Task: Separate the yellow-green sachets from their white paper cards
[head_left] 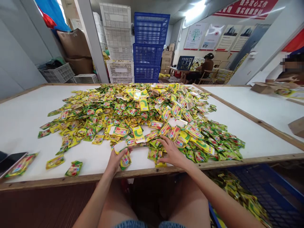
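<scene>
My left hand is closed around a small yellow-green carton, whose white end flap stands up, near the table's front edge. To its right, my right hand reaches over green and yellow sachets with fingers apart; its fingertips are at the packets, and I see nothing gripped. Beyond both hands spreads a large heap of sachets. Several small cartons lie on it, among them a yellow carton and another upright yellow carton.
The white table has a wooden front edge. A phone lies at far left. Below right, a blue crate holds packets. White crates and blue crates stack behind. Two other people sit at the back and right.
</scene>
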{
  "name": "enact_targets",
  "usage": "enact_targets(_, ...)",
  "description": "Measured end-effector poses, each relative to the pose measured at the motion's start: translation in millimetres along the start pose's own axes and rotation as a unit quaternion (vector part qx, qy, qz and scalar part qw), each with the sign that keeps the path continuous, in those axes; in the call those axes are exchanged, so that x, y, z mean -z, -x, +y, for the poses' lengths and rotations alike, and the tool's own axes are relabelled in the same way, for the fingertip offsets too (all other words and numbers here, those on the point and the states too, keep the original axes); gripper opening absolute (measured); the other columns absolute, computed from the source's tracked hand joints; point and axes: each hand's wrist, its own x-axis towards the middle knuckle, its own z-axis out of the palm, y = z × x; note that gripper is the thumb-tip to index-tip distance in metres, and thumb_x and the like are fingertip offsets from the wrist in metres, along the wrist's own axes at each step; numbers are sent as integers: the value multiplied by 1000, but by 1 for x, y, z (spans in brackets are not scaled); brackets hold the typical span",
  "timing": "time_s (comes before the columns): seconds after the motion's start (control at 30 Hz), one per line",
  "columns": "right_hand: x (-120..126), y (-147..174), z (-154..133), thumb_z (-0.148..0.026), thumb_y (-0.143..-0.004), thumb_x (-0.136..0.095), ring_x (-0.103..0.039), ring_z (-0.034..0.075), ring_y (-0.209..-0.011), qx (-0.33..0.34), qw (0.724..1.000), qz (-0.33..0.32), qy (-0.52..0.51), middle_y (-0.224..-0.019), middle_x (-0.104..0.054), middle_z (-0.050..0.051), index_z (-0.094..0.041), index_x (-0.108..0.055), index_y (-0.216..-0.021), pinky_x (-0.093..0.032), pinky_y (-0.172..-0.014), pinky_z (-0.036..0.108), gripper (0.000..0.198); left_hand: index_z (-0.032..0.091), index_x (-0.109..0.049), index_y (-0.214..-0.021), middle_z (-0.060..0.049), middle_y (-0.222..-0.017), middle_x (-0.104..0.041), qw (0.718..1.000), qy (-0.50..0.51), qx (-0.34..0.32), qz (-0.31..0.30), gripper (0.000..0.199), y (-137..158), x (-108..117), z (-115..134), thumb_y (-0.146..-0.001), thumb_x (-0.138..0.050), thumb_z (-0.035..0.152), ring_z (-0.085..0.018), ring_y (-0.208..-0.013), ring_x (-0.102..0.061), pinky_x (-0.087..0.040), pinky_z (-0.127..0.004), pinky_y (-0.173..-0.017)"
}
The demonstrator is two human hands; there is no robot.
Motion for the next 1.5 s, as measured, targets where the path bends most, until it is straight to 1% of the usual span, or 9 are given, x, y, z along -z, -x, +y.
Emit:
enact_targets(0.13,3,16,3,-35,-79,-55,-55,23,-91,-51,996,71,10,-97,-60,9,-20,-59,-92,-40,-79,35,21,9,-63,-87,-12,-85,-70,1000,-21,-11,-11,36,4,-12,3,-68,-65,39,-22,-75,-65,-51,-35,-71)
enact_targets(0.3,-24,26,-5,-47,-81,-49,-54,16,-50,-158,984,80,25,-56,-60,5,-20,-57,-56,-35,-51,26,38,15,-66,-85,-9,-85,-70,984,-135,-17,-111,25,0,-32,9,-65,-65,31,-22,-74,-65,-50,-33,-69)
enact_targets(0.5,-55,5,-12,-42,-74,-57,-48,13,-47,-218,963,119,-109,-53,-55,1,-19,-52,-58,-31,-46,23,29,19,-69,-73,0,-65,-69,945,-219,-37,-242,18,-15,-57,17,-56,-68,26,-19,-59,-61,-48,-26,-54)
enact_targets(0.73,-53,13,-10,-37,-72,-57,-46,10,-53,-173,898,99,-393,-59,-48,-4,-19,-46,-70,-36,-50,21,22,20,-66,-90,-4,-89,-68,925,-189,16,-328,25,-13,-51,24,-66,-65,26,-19,-82,-61,-47,-30,-76)
enact_targets(0.83,-52,17,-8,-37,-73,-57,-47,11,-54,-187,889,101,-406,-60,-49,-4,-18,-47,-74,-37,-50,21,21,20,-64,-98,-6,-96,-68,932,-162,6,-325,30,-6,-42,26,-68,-64,27,-22,-91,-60,-44,-34,-84)
enact_targets(1.07,-44,5,-13,-31,-77,-52,-60,19,-83,-161,918,75,-353,-88,-64,5,-18,-58,-92,-46,-73,29,21,18,-61,-107,-6,-104,-66,932,-177,24,-314,43,-4,-36,28,-67,-67,33,-23,-100,-57,-40,-34,-91)
enact_targets(1.2,-38,-4,-16,-34,-76,-52,-58,18,-70,-161,924,65,-340,-75,-62,3,-19,-60,-82,-48,-63,29,18,18,-62,-107,-7,-105,-66,947,-129,50,-289,42,-3,-35,25,-68,-67,33,-23,-100,-57,-40,-34,-90)
enact_targets(1.33,-40,-4,-23,-40,-74,-54,-50,12,-50,-210,846,90,-482,-66,-53,-2,-20,-51,-79,-44,-40,23,21,15,-65,-103,-10,-105,-66,969,-43,89,-228,40,2,-33,27,-69,-67,34,-22,-92,-60,-44,-32,-83)
enact_targets(1.5,-40,-5,-39,-42,-72,-59,-56,12,-52,-215,766,133,-592,-70,-54,-2,-21,-44,-84,-48,-42,24,29,14,-64,-104,-12,-110,-64,976,48,112,-179,44,11,-37,34,-66,-70,35,-20,-80,-63,-48,-30,-72)
